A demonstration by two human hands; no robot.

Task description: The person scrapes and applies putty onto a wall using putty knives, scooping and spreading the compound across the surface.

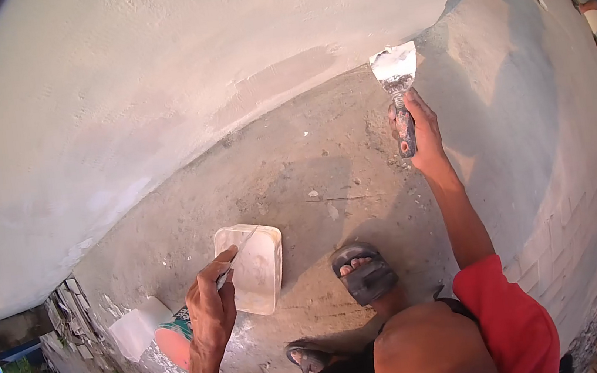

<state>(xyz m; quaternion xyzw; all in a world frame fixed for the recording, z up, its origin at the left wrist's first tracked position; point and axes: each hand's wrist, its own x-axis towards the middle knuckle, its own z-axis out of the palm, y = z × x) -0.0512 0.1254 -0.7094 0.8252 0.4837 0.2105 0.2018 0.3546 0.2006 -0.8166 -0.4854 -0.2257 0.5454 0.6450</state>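
Observation:
My right hand (420, 130) is closed around the dark, paint-smeared handle of a putty knife (394, 74). White putty coats its wide blade, which points up near the foot of the pale plastered wall (151, 78); I cannot tell if it touches. On the left, my left hand (212, 301) grips a second putty knife (246, 243), seen nearly edge-on, its thin blade over the rim of a white rectangular tub (272, 294). The tub stands on the concrete floor, with whitish residue inside.
Beside my left forearm are a white container (137, 331) and a round reddish-and-green object (174, 343). My sandalled foot (363, 272) stands right of the tub. Broken bricks (74, 311) line the left edge. Another person's arm (593, 5) shows at far right.

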